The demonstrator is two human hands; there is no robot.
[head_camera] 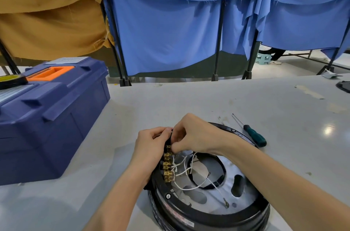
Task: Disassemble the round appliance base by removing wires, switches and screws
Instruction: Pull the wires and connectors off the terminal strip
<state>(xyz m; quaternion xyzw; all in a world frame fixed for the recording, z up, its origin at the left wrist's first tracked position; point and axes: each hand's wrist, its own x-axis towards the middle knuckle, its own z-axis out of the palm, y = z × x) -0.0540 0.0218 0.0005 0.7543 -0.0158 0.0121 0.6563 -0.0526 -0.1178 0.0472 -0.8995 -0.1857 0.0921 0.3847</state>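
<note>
The round appliance base (208,213) lies on the grey table in front of me, a black ring around a silver plate with cut-outs. A black switch block with several brass terminals (167,166) stands up at its left rim. My left hand (149,147) grips that block from the left. My right hand (193,134) pinches at the block's top end, fingers closed on a terminal or wire there; which one is hidden. White wires (186,172) run from the terminals across the plate, and one loose end with a ring lug (226,202) rests on the plate.
A green-handled screwdriver (254,137) lies on the table just right of the base. A large blue toolbox (47,117) with an orange handle stands at the left, a tape roll (11,80) on its lid. Blue and tan cloth screens hang behind the table.
</note>
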